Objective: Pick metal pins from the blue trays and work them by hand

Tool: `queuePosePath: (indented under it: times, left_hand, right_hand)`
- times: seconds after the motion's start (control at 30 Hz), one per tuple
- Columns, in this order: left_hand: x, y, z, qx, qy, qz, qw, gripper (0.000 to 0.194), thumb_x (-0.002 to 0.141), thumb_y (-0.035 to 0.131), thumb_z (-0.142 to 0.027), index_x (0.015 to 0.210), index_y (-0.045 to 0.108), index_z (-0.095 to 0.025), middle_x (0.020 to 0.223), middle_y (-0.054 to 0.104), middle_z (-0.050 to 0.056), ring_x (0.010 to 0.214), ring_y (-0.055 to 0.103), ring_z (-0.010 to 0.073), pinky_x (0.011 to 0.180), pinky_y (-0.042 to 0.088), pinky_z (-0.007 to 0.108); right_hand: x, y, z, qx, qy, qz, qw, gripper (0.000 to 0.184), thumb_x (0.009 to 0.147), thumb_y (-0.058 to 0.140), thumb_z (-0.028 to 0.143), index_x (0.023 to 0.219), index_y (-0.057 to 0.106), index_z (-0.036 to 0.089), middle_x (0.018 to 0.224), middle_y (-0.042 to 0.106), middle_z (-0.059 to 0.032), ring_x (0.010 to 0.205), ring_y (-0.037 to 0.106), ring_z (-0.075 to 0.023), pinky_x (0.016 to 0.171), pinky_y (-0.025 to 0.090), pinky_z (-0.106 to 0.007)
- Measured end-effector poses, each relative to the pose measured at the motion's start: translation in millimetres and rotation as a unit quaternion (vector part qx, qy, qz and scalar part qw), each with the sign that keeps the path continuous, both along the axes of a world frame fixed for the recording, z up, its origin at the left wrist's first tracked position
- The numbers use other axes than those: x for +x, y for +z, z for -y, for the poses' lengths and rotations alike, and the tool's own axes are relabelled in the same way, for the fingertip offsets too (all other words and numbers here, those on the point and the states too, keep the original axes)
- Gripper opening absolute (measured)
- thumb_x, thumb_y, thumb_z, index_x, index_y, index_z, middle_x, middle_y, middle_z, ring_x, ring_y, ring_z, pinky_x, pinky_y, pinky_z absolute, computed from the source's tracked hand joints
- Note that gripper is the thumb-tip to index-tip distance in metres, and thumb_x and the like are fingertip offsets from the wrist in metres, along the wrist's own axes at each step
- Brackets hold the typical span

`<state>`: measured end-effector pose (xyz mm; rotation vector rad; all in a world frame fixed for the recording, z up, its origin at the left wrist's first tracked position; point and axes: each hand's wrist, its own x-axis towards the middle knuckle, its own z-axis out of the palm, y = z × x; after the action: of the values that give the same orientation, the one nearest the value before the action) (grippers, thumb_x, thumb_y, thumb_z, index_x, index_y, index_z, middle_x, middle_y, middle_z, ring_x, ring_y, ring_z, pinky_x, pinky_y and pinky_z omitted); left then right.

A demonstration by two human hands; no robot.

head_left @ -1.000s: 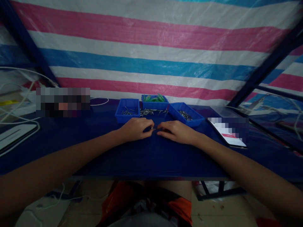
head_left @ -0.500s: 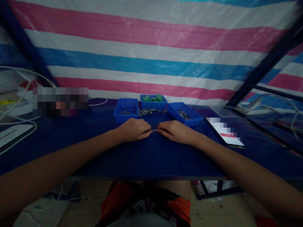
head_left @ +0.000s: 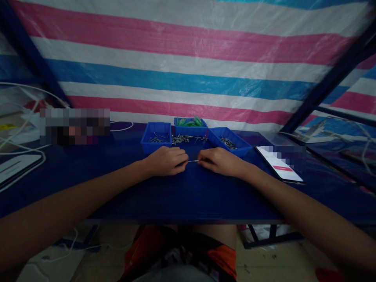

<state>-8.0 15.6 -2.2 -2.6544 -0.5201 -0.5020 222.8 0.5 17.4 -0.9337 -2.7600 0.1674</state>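
Low over the blue table [head_left: 188,196], a thin silver metal pin [head_left: 193,161] spans the gap between my hands. My left hand [head_left: 168,161] pinches one end of it. The other end sits in the closed fingers of my right hand [head_left: 219,161]. Fingertips cover both ends, so its exact kind cannot be made out. Just beyond lies a pile of similar slim metal pieces [head_left: 183,139], with a left blue bin [head_left: 147,147] and a right blue bin [head_left: 242,149] on either side. Each bin contains more small metal pieces.
Behind the pile stands a back blue bin [head_left: 190,129] with green pieces [head_left: 194,122]. A lit phone [head_left: 277,166] lies at right. Another device [head_left: 19,168] and white cables [head_left: 38,98] are at left, near a blurred-out patch. Striped sheeting [head_left: 188,74] hangs behind the table.
My hands have drawn slightly apart, the right one shifting a little to the right. More of the metal pin shows between them. The bins and pile have not moved.
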Motion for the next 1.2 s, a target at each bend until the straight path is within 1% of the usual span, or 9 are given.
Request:
queuePosePath:
  times: [0.33, 0.57, 0.67, 0.8, 0.93, 1.07, 1.2]
  left_hand:
    - [-0.8, 1.0, -2.3, 0.017, -0.005, -0.009, 1.0, 0.022, 0.089, 0.041, -0.024, 0.08, 0.059, -0.016, 0.071, 0.059, 0.001, 0.066, 0.054, 0.0122, 0.057, 0.037, 0.023]
    - [0.5, 2.1, 2.0, 0.013, -0.029, 0.035, 0.999, 0.025, 0.091, 0.039, -0.025, 0.084, 0.06, -0.015, 0.073, 0.061, 0.002, 0.067, 0.056, 0.011, 0.06, 0.04, 0.022]
    - [1.3, 3.9, 4.2, 0.025, -0.038, 0.034, 0.998, 0.026, 0.092, 0.038, -0.026, 0.084, 0.061, -0.015, 0.074, 0.062, 0.002, 0.068, 0.056, 0.0111, 0.06, 0.041, 0.021]
    - [0.9, 5.2, 3.6, 0.04, -0.026, 0.034, 0.998, 0.028, 0.092, 0.037, -0.026, 0.081, 0.061, -0.015, 0.072, 0.061, 0.002, 0.065, 0.056, 0.0113, 0.058, 0.04, 0.022]
    - [-0.4, 3.0, 0.4, 0.044, -0.016, 0.028, 0.999, 0.029, 0.092, 0.038, -0.027, 0.078, 0.06, -0.016, 0.068, 0.06, 0.001, 0.062, 0.056, 0.0115, 0.055, 0.039, 0.023]
    - [-1.2, -0.3, -2.3, 0.039, -0.003, 0.011, 0.999, 0.028, 0.091, 0.038, -0.027, 0.078, 0.06, -0.016, 0.067, 0.06, 0.0, 0.062, 0.056, 0.0117, 0.055, 0.038, 0.024]
    - [-1.0, -1.3, -3.2, 0.036, 0.002, 0.012, 0.999, 0.027, 0.091, 0.039, -0.026, 0.077, 0.06, -0.016, 0.067, 0.06, 0.0, 0.061, 0.056, 0.0117, 0.055, 0.038, 0.024]
  right_hand:
    - [0.0, -0.4, -0.2, -0.016, 0.001, -0.001, 1.0, 0.007, 0.086, 0.049, 0.018, 0.088, 0.055, 0.015, 0.077, 0.06, -0.0026, 0.066, 0.054, -0.0121, 0.062, 0.036, -0.024]
    - [-1.7, -3.1, -0.4, -0.006, 0.011, -0.004, 1.0, 0.007, 0.086, 0.048, 0.018, 0.086, 0.055, 0.016, 0.076, 0.058, -0.0023, 0.068, 0.053, -0.0123, 0.065, 0.037, -0.025]
    - [-2.3, -3.9, -0.2, -0.005, 0.016, -0.007, 1.0, 0.008, 0.087, 0.048, 0.018, 0.087, 0.055, 0.016, 0.078, 0.059, -0.0031, 0.07, 0.054, -0.0129, 0.066, 0.038, -0.025]
    - [-2.0, -3.5, -0.4, 0.018, 0.012, -0.001, 1.0, 0.014, 0.09, 0.043, 0.018, 0.092, 0.056, 0.015, 0.083, 0.06, -0.0054, 0.073, 0.056, -0.0142, 0.068, 0.039, -0.026]
    - [-1.0, -1.0, -0.8, 0.043, -0.003, -0.002, 0.999, 0.021, 0.093, 0.038, 0.021, 0.097, 0.056, 0.014, 0.083, 0.061, -0.0063, 0.074, 0.056, -0.0153, 0.07, 0.04, -0.027]
    - [-1.1, 1.9, 0.4, 0.038, -0.005, 0.0, 0.999, 0.024, 0.094, 0.035, 0.022, 0.098, 0.056, 0.013, 0.083, 0.061, -0.0069, 0.074, 0.057, -0.0157, 0.07, 0.04, -0.027]
    - [-1.7, 2.3, 1.3, 0.036, 0.0, 0.004, 0.999, 0.022, 0.094, 0.039, 0.025, 0.096, 0.057, 0.013, 0.083, 0.062, -0.0061, 0.074, 0.057, -0.0155, 0.07, 0.041, -0.027]
